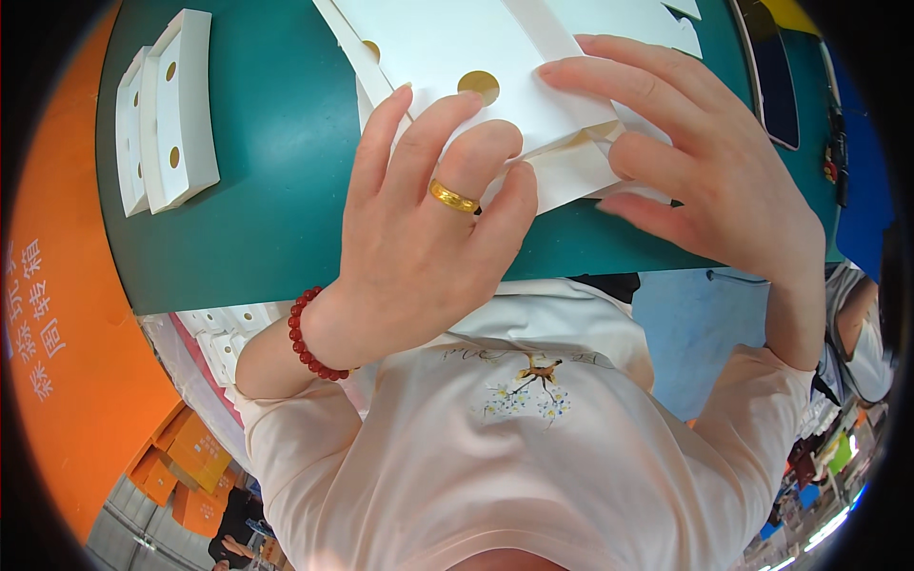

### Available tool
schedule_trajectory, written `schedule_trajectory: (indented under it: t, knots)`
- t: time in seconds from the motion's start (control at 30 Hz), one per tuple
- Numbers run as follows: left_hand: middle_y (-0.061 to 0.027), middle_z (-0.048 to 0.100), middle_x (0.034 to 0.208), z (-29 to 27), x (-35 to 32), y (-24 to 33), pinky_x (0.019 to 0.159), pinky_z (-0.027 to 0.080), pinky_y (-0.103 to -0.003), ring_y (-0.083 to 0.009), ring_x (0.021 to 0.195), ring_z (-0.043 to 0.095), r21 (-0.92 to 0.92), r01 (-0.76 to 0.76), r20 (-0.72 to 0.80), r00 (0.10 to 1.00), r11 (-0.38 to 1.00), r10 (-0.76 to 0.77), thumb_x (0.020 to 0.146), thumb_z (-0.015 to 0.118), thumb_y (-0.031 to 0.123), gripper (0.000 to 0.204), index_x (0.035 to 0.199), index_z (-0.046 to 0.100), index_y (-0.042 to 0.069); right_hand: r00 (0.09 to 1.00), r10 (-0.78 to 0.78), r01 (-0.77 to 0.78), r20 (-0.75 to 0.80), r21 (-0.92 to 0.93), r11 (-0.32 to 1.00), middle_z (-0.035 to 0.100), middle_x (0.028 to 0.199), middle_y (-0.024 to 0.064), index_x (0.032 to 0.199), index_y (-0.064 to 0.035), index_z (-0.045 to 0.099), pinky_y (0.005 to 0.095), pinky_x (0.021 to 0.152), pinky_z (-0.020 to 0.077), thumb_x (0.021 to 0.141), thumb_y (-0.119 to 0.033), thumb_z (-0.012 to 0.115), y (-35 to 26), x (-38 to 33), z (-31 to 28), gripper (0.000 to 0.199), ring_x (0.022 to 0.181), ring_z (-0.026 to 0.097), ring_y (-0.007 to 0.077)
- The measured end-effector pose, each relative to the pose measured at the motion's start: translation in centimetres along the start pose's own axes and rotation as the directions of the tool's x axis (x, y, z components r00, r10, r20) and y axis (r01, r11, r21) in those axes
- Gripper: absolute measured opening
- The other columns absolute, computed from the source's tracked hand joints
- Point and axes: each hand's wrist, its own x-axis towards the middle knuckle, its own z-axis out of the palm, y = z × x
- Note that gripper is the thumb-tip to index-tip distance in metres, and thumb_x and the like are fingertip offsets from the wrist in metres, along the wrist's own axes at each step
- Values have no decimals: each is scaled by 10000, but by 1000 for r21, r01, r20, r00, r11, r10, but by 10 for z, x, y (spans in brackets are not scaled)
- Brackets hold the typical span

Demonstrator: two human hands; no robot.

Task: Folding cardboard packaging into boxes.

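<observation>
A white cardboard box piece (pixel 433 43) with round holes lies partly folded before me, its flap standing up along the near edge. Resting on its left part, my left hand (pixel 419 209) has its fingers bent over the card, the index finger and thumb closed at the near edge. It wears a gold ring and a red bead bracelet. At the right end, my right hand (pixel 695 152) holds the folded corner, fingers on top and thumb below. More white card (pixel 633 19) lies under and behind it.
Two folded white trays (pixel 186 114) with round holes stand on the green tabletop (pixel 267 209) at the left. A dark phone-like slab (pixel 776 86) lies at the far right. An orange surface (pixel 57 238) borders the table's left side. More white pieces (pixel 224 338) sit below the left edge.
</observation>
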Motion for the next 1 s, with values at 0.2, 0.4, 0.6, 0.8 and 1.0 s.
schedule_trajectory:
  t: [0.2, 0.4, 0.6, 0.8, 1.0]
  knots:
    - [-126, 641, 1160, -9, 7, -1, 1056, 425, -595, -391, 1154, 635, -297, 68, -4, 997, 953, -73, 704, 837, 49, 443, 1098, 636, 59, 982, 176, -159, -69, 206, 966, 659, 1197, 128, 843, -117, 603, 467, 971, 479, 874, -184, 804, -11, 14, -9, 215, 1077, 634, 261]
    - [-144, 687, 1202, -33, -7, -35, 1101, 391, -565, -380, 1177, 635, -295, -11, 66, 997, 955, 32, 732, 886, 106, 482, 1133, 624, 56, 955, 296, -285, 13, 305, 909, 640, 1077, 133, 845, -70, 584, 327, 753, 536, 856, -191, 822, -13, 22, -11, 267, 863, 662, 264]
    - [-79, 724, 1033, -13, 5, -27, 1054, 432, -516, -317, 1102, 657, -430, 28, -86, 994, 903, -72, 770, 805, -27, 346, 1075, 664, 57, 929, 363, -357, 77, 447, 820, 601, 1061, 138, 878, -51, 570, 317, 660, 528, 836, -128, 833, -11, 22, -16, 277, 832, 649, 290]
    - [-29, 681, 925, -7, 7, -27, 938, 460, -484, -245, 886, 613, -190, -15, -116, 993, 982, -8, 796, 796, 13, 261, 1019, 686, 93, 939, 333, -302, 83, 663, 685, 619, 1141, 161, 1032, -32, 627, 277, 762, 559, 849, -155, 827, -7, 21, -19, 298, 942, 662, 275]
    - [-25, 667, 984, -11, 13, -31, 982, 445, -519, -243, 892, 619, -136, -103, -38, 994, 985, 99, 736, 874, 108, 332, 1008, 683, 114, 995, -44, 84, -91, 501, 861, 551, 1436, 157, 1290, -73, 599, 404, 1024, 503, 735, 57, 755, 26, -14, 3, 590, 1287, 562, 372]
